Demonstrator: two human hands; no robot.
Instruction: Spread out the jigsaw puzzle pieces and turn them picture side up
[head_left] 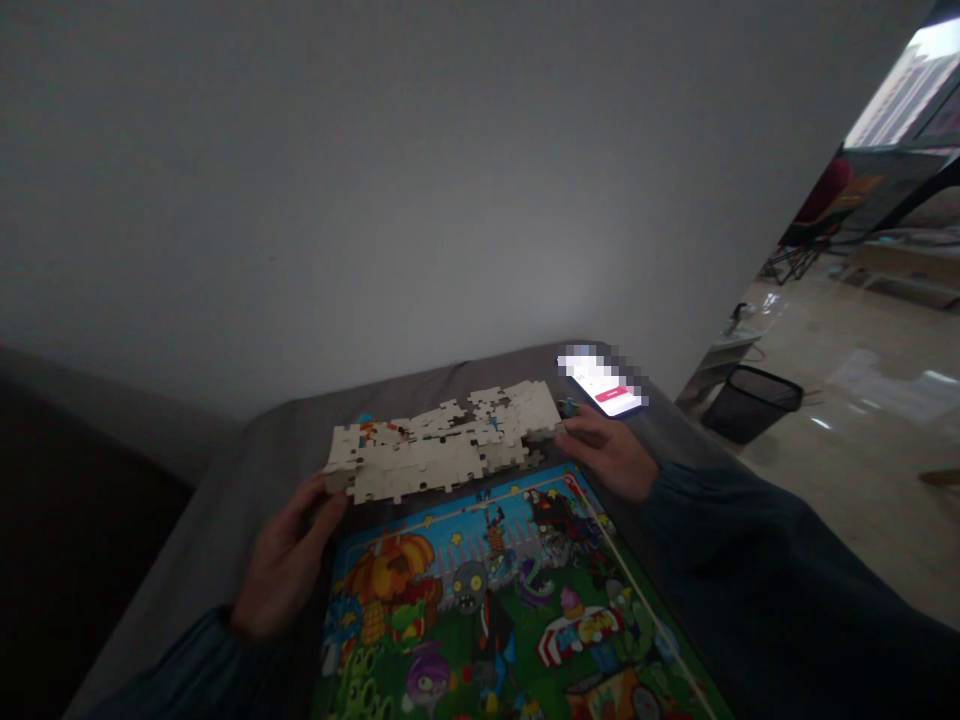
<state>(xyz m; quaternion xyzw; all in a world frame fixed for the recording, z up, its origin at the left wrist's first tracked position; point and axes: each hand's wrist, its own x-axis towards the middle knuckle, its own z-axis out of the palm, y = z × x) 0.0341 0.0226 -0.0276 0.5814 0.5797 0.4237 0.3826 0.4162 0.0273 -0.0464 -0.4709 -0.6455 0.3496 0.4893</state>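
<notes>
I find the loose bed of pale, cardboard jigsaw pieces, mostly backs up, between my hands on the grey cloth-covered surface, just beyond the flat, colourful cartoon-printed board; my left hand and right hand are part-curled at its ends, though whether either grips I cannot tell. Risk noted: uneven pressure from either end could buckle the overlapping pieces, or push some against the lit, dark-edged phone. On the floor stands a black, open-topped wastebasket, contents not discernible.
</notes>
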